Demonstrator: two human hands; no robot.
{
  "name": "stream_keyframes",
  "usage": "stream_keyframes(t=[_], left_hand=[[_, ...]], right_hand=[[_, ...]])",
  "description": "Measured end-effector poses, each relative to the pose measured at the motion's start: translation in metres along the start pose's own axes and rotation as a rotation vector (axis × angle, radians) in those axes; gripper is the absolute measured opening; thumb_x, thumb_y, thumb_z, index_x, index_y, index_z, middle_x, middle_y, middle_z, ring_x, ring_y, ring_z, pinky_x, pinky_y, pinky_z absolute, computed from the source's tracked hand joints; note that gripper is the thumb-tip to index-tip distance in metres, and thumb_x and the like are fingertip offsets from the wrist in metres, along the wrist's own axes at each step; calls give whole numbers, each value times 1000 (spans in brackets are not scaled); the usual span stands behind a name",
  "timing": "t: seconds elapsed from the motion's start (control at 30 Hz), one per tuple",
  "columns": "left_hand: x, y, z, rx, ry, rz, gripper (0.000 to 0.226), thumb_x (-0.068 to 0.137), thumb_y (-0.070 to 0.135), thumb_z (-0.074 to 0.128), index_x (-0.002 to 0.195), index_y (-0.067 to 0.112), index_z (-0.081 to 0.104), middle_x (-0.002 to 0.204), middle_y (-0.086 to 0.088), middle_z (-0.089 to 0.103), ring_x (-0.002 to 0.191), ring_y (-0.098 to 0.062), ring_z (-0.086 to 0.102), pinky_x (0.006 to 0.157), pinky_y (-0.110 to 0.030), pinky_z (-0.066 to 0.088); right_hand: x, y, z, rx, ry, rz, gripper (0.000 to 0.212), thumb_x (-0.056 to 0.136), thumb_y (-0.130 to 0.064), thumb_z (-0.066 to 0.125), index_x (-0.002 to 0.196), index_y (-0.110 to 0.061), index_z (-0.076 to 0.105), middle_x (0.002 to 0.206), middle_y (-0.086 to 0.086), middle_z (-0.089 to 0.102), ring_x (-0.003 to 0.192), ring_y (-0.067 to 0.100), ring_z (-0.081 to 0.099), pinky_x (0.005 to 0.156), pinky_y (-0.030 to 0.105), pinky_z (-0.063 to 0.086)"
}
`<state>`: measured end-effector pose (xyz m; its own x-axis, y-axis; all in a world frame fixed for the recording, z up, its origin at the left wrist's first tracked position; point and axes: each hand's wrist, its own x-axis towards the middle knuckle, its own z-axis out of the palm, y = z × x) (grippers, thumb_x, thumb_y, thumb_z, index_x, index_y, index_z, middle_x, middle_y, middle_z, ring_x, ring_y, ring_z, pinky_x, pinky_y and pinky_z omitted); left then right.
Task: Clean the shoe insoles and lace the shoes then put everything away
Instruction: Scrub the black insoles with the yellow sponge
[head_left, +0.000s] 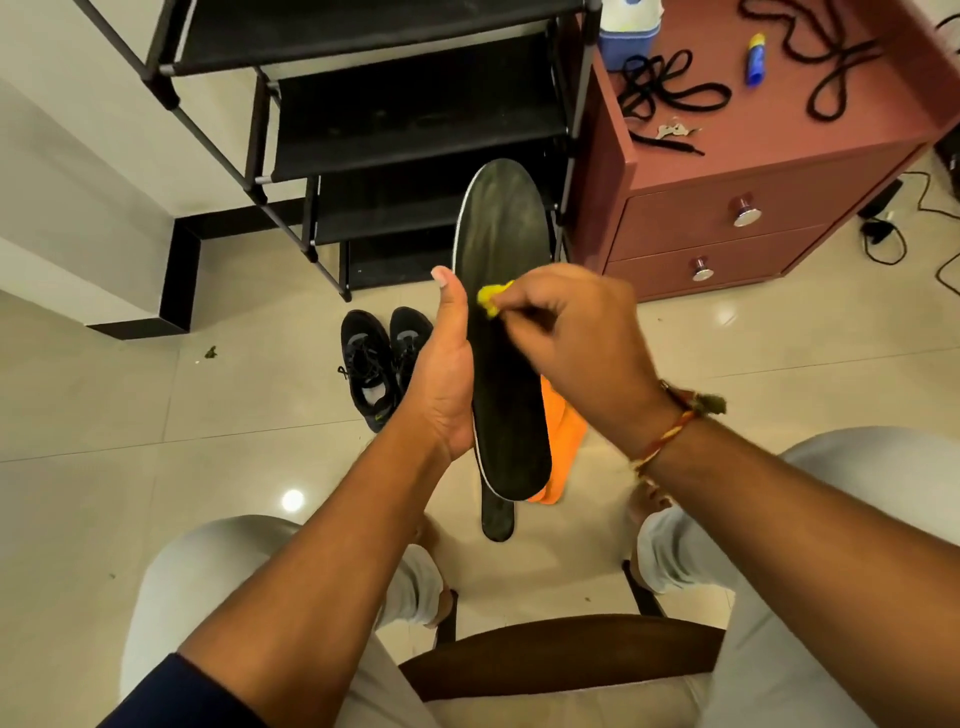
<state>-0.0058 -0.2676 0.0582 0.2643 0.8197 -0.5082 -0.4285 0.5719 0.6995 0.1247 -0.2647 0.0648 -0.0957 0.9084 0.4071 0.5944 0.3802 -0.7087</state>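
Cleaning step: his left hand (445, 374) grips the long black foam insole (501, 332) while the right hand (566, 332) pinches a small yellow cloth wad (487, 299) against it, probably wiping next toward twelve o'clock.

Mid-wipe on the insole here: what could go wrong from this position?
1. The left hand holds the insole only along one edge, so rubbing pressure from the right hand could bend it or twist it loose.
2. A second insole and an orange cloth sit behind it, and may drop if that grip shifts.
3. The yellow wipe is small and may slip from the fingers.
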Motion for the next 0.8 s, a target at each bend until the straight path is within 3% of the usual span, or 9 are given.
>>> stream_keyframes(t=[0.1,0.27,0.4,0.47,0.6,0.67,0.8], left_hand=[[0,8,-5,19,79,37,77,93,74,31,98,16,81,114,-12,75,108,-25,71,93,-39,56],[0,2,-2,-25,19,0,74,98,69,25,123,15,70,128,-14,68,123,-27,63,109,-45,46],[-1,-5,0,58,-17,-1,67,101,64,21,136,22,58,129,-7,69,118,-26,67,99,-42,52],[1,-6,-2,61,-15,-6,69,100,66,22,140,21,56,131,-8,68,119,-26,66,102,-43,50],[0,3,-4,-8,6,-13,81,95,73,27,127,10,66,127,-12,69,120,-25,66,105,-40,50],[2,8,-7,-28,13,6,86,94,76,27,130,7,63,132,-14,66,124,-26,63,108,-39,48],[6,6,-7,-102,-18,-11,85,93,76,27,120,11,73,131,-17,65,125,-29,62,113,-46,41]], right_hand=[[-10,-15,15,7,-101,-67,15,82,-6,71,92,-13,79,92,0,73,88,14,67,82,35,55],[4,5,0,-111,12,-66,9,87,-11,70,93,-9,77,92,5,71,85,19,67,77,38,56],[14,21,-19,-174,121,44,9,90,-14,71,95,-10,77,92,3,71,83,10,63,76,22,54],[13,22,-18,-154,126,52,9,89,-14,71,95,-11,77,92,3,71,84,10,63,77,25,56],[-8,-11,9,-36,-30,-29,12,84,-8,70,93,-11,78,92,3,73,87,18,68,80,39,56],[-12,-21,15,13,-101,-56,14,83,-6,69,91,-12,78,92,2,72,87,18,68,80,40,55],[4,0,1,-40,-14,-54,9,85,-10,73,92,-11,78,92,3,73,85,16,68,78,37,56]])
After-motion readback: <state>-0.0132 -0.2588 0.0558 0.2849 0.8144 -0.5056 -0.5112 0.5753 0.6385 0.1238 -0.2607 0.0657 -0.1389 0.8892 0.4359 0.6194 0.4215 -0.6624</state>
